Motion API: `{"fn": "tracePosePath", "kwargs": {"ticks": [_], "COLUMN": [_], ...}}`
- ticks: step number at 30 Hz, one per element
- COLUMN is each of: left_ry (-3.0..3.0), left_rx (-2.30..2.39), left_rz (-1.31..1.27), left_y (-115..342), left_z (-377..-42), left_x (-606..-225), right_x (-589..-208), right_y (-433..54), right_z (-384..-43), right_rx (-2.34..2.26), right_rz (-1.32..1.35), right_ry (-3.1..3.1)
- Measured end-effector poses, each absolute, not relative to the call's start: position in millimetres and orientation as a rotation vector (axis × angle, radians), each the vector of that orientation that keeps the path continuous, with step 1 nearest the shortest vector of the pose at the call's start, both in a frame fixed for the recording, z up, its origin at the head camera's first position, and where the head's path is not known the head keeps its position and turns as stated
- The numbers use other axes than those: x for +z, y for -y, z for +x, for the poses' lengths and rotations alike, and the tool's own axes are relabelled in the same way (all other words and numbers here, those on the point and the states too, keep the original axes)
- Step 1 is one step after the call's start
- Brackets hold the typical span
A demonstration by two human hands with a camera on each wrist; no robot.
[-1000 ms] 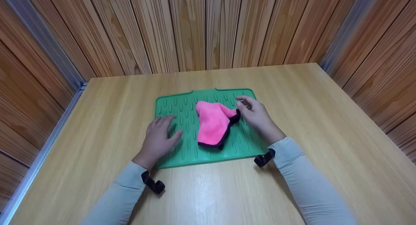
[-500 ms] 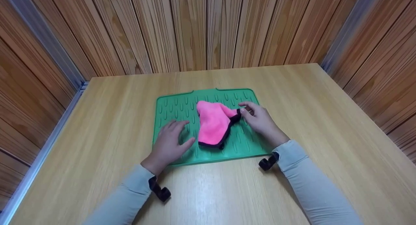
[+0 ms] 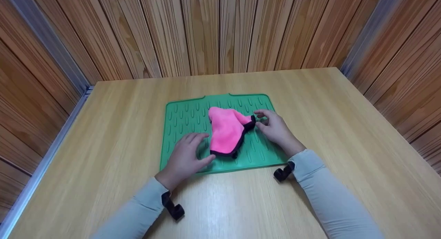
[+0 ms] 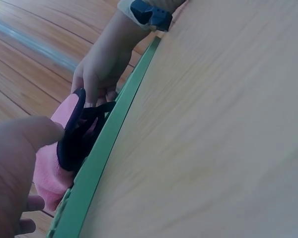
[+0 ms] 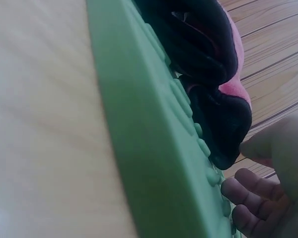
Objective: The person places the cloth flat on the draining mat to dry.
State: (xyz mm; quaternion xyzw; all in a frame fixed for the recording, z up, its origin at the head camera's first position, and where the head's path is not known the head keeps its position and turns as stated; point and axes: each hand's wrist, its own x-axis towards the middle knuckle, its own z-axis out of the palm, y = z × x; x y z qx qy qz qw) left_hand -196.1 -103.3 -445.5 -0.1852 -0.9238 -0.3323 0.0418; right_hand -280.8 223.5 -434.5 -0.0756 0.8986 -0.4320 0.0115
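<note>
A small pink fleece garment [image 3: 225,130] with black trim lies in a loose heap on a green mat [image 3: 181,120] with raised oval bumps. Its dark inner side shows in the left wrist view, below the black edge [image 4: 72,148]. My left hand [image 3: 184,158] is spread at the garment's lower left, thumb tip right at its trimmed bottom corner. On the other side my right hand [image 3: 274,127] has its fingers loosely bent, with fingertips right at the narrow black-edged point. Seen from the right wrist, a fingertip [image 5: 253,148] is close against the black trim [image 5: 221,126].
The mat lies on a light wooden table [image 3: 113,128]. A wood-plank wall [image 3: 203,32] stands behind it, with more planks at both sides. Each sleeve cuff carries a black wrist mount, one on the left [image 3: 174,208] and one on the right [image 3: 284,171].
My left hand has moved right and toward me, up to the garment's lower left corner. The right hand has shifted slightly right and nearer. The garment has kept its place and shape.
</note>
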Motion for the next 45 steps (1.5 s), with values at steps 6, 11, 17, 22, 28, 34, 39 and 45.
{"fn": "tracePosePath", "kwargs": {"ticks": [6, 11, 17, 22, 28, 34, 39, 45], "left_ry": [2.868, 2.867, 2.829, 2.831, 2.789, 2.657, 2.578, 2.559], "left_rx": [-1.033, -1.025, -1.009, -1.014, -1.021, -0.995, -0.977, -0.966], "left_rz": [-0.546, -0.523, -0.532, -0.535, -0.567, -0.594, -0.537, -0.429], "left_y": [101.5, 101.3, 100.6, 98.0, 94.3, 94.8, 99.6, 111.2], "left_z": [-196.5, -197.3, -196.7, -195.7, -194.2, -195.7, -199.1, -204.2], "left_x": [-445.3, -446.3, -449.8, -451.2, -451.0, -455.5, -457.1, -455.9], "right_x": [-434.6, -432.7, -434.9, -437.9, -441.2, -442.5, -441.9, -439.7], "right_y": [-222.9, -222.5, -222.3, -221.7, -217.6, -216.1, -221.4, -235.1], "right_z": [-280.8, -281.6, -282.7, -282.8, -285.7, -286.6, -285.3, -283.4], "right_rx": [-1.360, -1.354, -1.341, -1.297, -1.304, -1.359, -1.369, -1.453], "right_rz": [-0.224, -0.232, -0.245, -0.247, -0.271, -0.252, -0.210, -0.140], "right_ry": [-2.782, -2.759, -2.737, -2.771, -2.848, -2.873, -2.878, -2.920]}}
